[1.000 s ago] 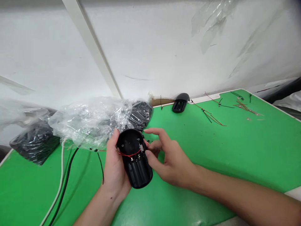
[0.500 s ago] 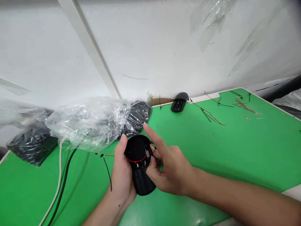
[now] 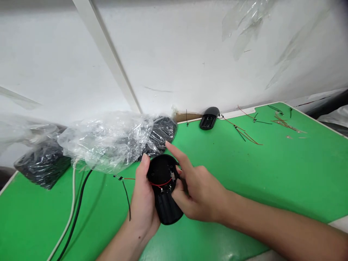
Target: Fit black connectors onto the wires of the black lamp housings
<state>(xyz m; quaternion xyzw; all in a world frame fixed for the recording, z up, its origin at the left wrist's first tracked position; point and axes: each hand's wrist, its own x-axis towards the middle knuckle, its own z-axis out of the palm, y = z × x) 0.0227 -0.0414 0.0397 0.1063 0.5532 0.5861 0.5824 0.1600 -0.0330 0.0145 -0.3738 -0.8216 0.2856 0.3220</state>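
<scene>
My left hand is wrapped round a black oval plastic shell, open side up, with a battery bay and a red wire across its inside. A red and black lead trails from it to the left over the green mat. My right hand rests on the shell's right edge, thumb and bent fingers pinching at a small part near the wire, index finger stretched out over the rim. What the pinch holds is too small to name.
A crumpled clear plastic bag of black parts lies behind the hands, another dark bag at far left. A black shell sits by the wall. Loose wire scraps lie far right. White and black cables run down the left.
The right hand has moved from hovering beside the shell onto its right edge, index finger now stretched out. The shell and left hand have shifted slightly right and nearer.
</scene>
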